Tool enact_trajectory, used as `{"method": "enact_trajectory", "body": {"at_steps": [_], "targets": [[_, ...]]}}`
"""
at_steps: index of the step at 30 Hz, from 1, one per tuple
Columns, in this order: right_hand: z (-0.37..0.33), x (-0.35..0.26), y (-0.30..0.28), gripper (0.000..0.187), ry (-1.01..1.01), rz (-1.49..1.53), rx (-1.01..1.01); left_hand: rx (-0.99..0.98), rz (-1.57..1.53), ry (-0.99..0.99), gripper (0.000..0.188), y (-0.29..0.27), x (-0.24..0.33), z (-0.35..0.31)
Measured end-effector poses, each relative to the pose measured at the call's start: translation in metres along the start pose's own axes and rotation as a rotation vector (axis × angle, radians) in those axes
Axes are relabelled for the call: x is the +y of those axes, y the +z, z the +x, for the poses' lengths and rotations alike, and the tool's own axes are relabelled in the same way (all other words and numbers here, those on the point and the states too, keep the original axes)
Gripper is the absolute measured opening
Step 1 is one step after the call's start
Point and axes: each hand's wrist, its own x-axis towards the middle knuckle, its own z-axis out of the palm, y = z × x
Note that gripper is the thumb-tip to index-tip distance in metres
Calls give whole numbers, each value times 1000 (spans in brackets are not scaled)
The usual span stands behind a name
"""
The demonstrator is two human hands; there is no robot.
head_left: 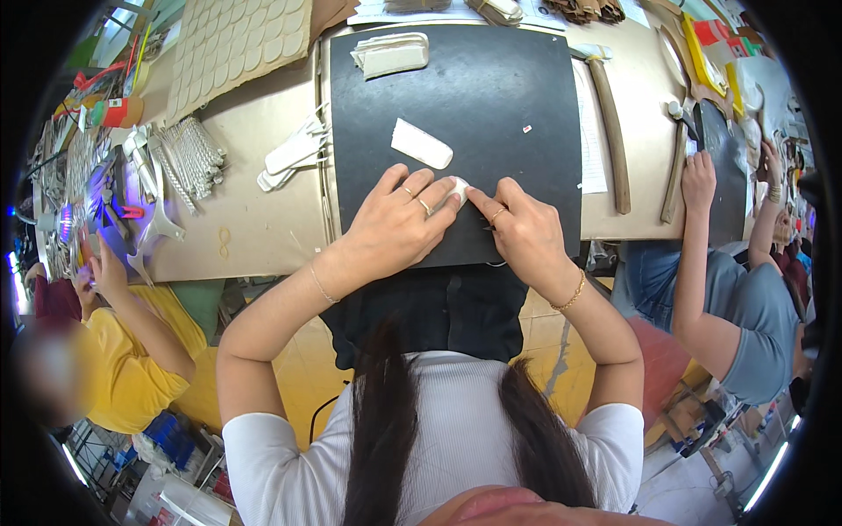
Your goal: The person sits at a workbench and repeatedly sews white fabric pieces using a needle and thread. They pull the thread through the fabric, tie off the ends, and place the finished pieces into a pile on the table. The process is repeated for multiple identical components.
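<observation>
On the black mat (517, 88), a small white rounded piece (460, 188) lies under the fingertips of both hands. My left hand (399, 215) presses it from the left, its fingers bent together over it. From the right, my right hand (524, 223) meets the piece's edge with the index finger, the other fingers curled under. Most of the piece is covered by my left fingers. Just beyond them lies a flat white strip (421, 144) with one rounded end. A stack of similar pale strips (392, 55) rests at the mat's far left corner.
Left of the mat are more white strips (294, 156) and a bundle of braided cords (191, 149). A sheet of pale rounded pieces (239, 44) lies far left. To the right is a wooden-handled hammer (611, 131). Co-workers sit close by: a yellow sleeve (145, 364) left, a bent arm (697, 237) right.
</observation>
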Motion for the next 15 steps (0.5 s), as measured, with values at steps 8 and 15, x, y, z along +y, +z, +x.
{"method": "enact_trajectory", "body": {"at_steps": [8, 15], "targets": [[2, 1, -7, 35, -96, -100, -8, -29, -56, -60, 35, -5, -14, 8], [7, 9, 0, 38, 57, 99, 12, 31, 9, -102, 28, -1, -1, 3]]}}
